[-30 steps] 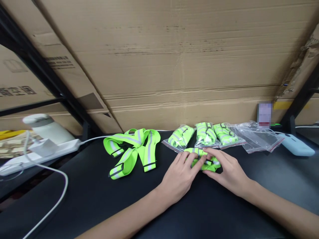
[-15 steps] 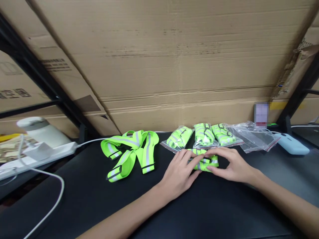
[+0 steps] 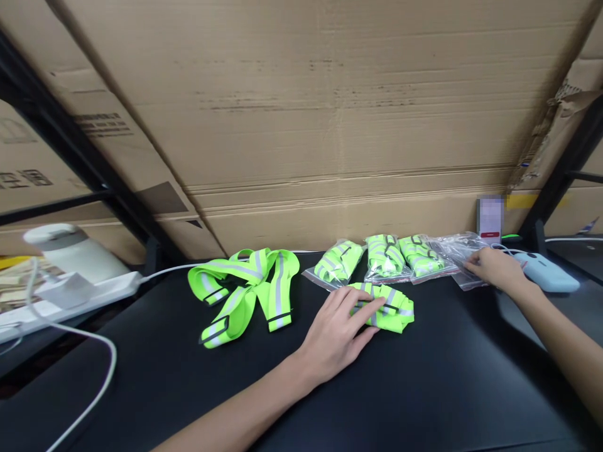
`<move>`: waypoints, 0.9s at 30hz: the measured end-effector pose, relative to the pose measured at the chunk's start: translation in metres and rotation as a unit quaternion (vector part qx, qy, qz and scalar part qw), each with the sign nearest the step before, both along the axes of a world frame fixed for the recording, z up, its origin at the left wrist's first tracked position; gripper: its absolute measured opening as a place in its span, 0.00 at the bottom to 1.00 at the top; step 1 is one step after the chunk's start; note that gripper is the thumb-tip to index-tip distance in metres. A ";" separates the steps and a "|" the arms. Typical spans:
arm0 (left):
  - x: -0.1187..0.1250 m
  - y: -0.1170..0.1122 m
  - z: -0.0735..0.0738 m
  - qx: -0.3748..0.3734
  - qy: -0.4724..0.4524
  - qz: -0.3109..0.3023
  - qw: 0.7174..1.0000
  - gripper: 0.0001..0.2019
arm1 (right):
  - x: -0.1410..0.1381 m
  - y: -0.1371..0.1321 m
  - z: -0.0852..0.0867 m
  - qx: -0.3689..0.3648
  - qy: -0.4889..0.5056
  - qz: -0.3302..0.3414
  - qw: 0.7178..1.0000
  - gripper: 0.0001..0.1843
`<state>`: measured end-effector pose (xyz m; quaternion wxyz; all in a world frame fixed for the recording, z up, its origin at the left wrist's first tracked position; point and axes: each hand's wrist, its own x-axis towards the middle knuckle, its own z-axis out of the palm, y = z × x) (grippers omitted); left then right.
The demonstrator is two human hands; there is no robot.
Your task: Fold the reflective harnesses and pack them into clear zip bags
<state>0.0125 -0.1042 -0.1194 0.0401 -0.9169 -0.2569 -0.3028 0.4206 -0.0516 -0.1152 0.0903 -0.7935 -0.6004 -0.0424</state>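
My left hand grips the left end of a folded neon-green reflective strap, its fingers on top and its thumb at the near side. A black buckle and grey stripes show on the folded bundle, which lies on the black table. Over at the right, my right hand has its fingertips pinched on the clear zip bags. Behind the bundle lie three bagged straps: one on the left, one in the middle and one on the right. A loose green reflective strap lies left of my left hand.
A light-blue device lies beyond my right hand, near a phone-like screen. On the left are a white bottle, a power strip and a white cable. Cardboard walls the back.
My right hand has let go of the folded strap and moved right to the clear bags. My left hand stays on the bundle, which looks slightly looser.
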 end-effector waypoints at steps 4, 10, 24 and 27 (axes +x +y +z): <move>-0.001 0.000 0.000 0.012 -0.006 0.000 1.000 0.21 | -0.012 -0.006 0.010 0.046 -0.002 -0.015 0.999 0.12; 0.000 -0.001 -0.001 0.016 -0.006 0.003 1.000 0.21 | -0.039 -0.024 0.042 0.341 0.271 0.062 0.898 0.20; 0.004 -0.013 0.010 0.090 -0.009 -0.139 0.986 0.19 | -0.117 -0.027 -0.008 0.047 0.582 0.177 0.792 0.24; 0.007 -0.021 0.013 0.120 -0.012 -0.157 0.980 0.19 | -0.130 -0.029 -0.014 -0.003 0.625 0.178 0.760 0.27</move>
